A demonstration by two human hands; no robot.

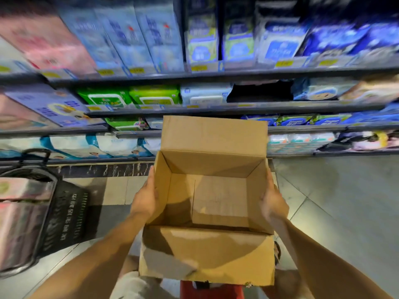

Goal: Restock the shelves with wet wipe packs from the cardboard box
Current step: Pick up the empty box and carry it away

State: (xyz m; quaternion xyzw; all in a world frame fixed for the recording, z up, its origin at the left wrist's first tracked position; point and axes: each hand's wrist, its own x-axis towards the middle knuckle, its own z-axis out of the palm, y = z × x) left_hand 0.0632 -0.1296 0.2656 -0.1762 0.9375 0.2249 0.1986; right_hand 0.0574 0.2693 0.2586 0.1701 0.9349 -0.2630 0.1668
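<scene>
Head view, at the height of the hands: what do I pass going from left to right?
black basket → left hand, flat against the box's side → cardboard box, open, nothing visible inside → right hand, on the opposite side → grey floor tiles

The shelves (237, 110) run across the far side in front of me. The top one carries tall pink packs (47, 44) at the left, with blue packs (138, 37) beside them. The next one down has two green wipe packs (129, 97) side by side, with a pale pack (205, 93) just right of them. On the grey tiled floor (334, 201) at my near left stands a black basket (64, 214).
</scene>
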